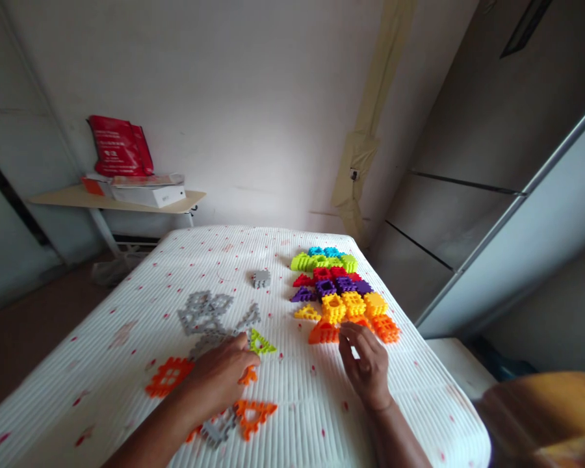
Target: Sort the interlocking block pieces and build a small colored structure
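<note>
"Toy pieces (333, 309), notched along their edges, lie on the bed (214, 250); where are they grouped?"

"On the right side, in rows by colour; orange stacks (385, 329) nearest, then yellow, purple, red and lime, with blue stacks (331, 251) farthest off."

"And on the left?"

"Loose grey pieces (205, 312) spread flat, some overlapping; a grey stack (261, 279) sits apart from them, between the loose lot and the rows."

"What is the left hand (227, 370) doing?"

"It reaches down over the loose pieces, fingertips just beside a lime triangle (260, 342); I cannot tell whether they are closed on anything; a small orange piece (248, 375) shows next to the hand."

"The right hand (365, 365)?"

"Well apart from the left, at the near orange row; its fingers are bent towards the thumb, with a gap between them; whether the tips pinch a piece, I cannot tell."

"Anything nearer?"

"An orange square (169, 377) by the left forearm; an orange triangle (254, 416) too, beside a grey piece (218, 429)."

"Beyond the bed?"

"A desk (68, 197) with a white box (149, 194) and a red bag (119, 148)."
</note>
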A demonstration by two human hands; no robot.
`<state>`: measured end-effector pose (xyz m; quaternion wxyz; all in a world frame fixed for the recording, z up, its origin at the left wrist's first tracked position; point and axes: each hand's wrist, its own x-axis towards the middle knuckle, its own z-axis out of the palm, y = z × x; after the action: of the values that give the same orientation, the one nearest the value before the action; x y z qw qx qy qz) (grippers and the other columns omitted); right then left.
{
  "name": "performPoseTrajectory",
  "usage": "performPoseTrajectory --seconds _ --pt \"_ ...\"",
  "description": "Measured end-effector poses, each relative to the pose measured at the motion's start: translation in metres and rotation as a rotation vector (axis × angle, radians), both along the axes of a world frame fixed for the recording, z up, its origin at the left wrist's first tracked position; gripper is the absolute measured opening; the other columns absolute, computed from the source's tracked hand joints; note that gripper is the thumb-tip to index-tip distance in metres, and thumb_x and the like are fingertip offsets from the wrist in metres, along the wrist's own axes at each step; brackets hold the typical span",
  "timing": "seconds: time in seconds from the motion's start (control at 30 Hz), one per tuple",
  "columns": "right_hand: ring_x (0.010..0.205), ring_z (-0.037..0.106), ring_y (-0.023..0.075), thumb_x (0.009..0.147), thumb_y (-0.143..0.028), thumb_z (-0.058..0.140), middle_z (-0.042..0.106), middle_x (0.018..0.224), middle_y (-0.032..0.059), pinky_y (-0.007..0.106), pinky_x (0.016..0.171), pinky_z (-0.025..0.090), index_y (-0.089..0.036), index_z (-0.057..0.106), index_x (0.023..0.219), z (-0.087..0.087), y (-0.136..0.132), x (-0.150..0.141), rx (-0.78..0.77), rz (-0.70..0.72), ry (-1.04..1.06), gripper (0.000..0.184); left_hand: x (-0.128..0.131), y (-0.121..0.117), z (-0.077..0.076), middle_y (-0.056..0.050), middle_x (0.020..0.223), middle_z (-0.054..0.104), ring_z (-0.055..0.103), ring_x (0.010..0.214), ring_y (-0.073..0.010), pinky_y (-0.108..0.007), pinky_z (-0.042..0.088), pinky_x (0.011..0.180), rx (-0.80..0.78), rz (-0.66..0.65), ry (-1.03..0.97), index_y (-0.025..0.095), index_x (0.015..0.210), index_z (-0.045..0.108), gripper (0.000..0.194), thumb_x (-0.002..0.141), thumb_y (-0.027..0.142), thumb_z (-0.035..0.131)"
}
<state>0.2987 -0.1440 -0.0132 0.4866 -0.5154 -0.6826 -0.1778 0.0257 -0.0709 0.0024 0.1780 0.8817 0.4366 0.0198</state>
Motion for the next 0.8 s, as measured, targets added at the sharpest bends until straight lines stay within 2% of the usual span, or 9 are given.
performPoseTrajectory --seconds 0.1,0.27,0.4,0.57,0.7,0.8 --pt "0.075 0.063 0.0159 0.084 -0.008 0.051 0.067 0.084 0.0068 0.027 0.066 0.052 -0.019 0.061 0.092 0.002 0.000 -0.001 0.008 -0.003 0.005 0.017 0.000 0.002 -0.006 -0.003 0.089 0.055 0.055 0.084 -0.0177 -0.026 0.037 0.069 0.057 -0.019 0.028 0.022 0.078 0.061 0.030 0.063 0.002 0.044" --pt "0.075 0.063 0.0156 0.085 -0.010 0.050 0.066 0.084 0.0073 0.027 0.066 0.052 -0.019 0.060 0.091 0.002 0.000 0.000 -0.004 0.001 0.014 0.016 0.000 0.005 -0.015 -0.004 0.091 0.051 0.053 0.085 -0.0173 -0.026 0.038 0.070 0.113 -0.033 -0.020 0.020 0.073 0.052 0.029 0.059 -0.002 0.040" --pt "0.076 0.063 0.0160 0.085 -0.009 0.049 0.066 0.085 0.0077 0.028 0.066 0.052 -0.020 0.060 0.092 0.000 0.000 0.000 -0.015 0.002 0.025 0.017 0.003 0.006 -0.006 -0.003 0.093 0.050 0.053 0.083 -0.0160 -0.025 0.038 0.071 0.130 0.000 -0.134 0.021 0.075 0.048 0.027 0.061 -0.001 0.040" --pt "0.075 0.063 0.0157 0.086 -0.008 0.048 0.065 0.084 0.0077 0.028 0.066 0.052 -0.020 0.059 0.092 -0.001 0.000 -0.002 -0.014 0.016 0.036 0.018 0.015 0.011 0.008 0.003 0.074 0.047 0.048 0.068 -0.0138 -0.024 0.034 0.063 0.099 0.121 -0.289 0.022 0.071 0.040 0.016 0.062 0.014 0.050" --pt "0.078 0.063 0.0167 0.084 -0.007 0.050 0.066 0.088 0.0079 0.029 0.067 0.052 -0.020 0.058 0.099 0.000 -0.002 -0.007 -0.007 0.059 0.038 0.022 0.029 0.015 0.004 0.007 0.062 0.041 0.042 0.060 -0.0110 -0.023 0.031 0.057 -0.028 0.151 -0.490 0.022 0.067 0.038 0.016 0.067 0.027 0.053" --pt "0.084 0.063 0.0187 0.083 -0.009 0.054 0.067 0.097 0.0092 0.033 0.070 0.053 -0.021 0.056 0.109 0.001 -0.003 -0.014 -0.021 0.125 -0.009 0.029 0.043 0.014 0.001 0.008 0.058 0.041 0.038 0.050 -0.0080 -0.021 0.030 0.049 -0.281 0.154 -0.697 0.022 0.067 0.040 0.014 0.071 0.031 0.049"
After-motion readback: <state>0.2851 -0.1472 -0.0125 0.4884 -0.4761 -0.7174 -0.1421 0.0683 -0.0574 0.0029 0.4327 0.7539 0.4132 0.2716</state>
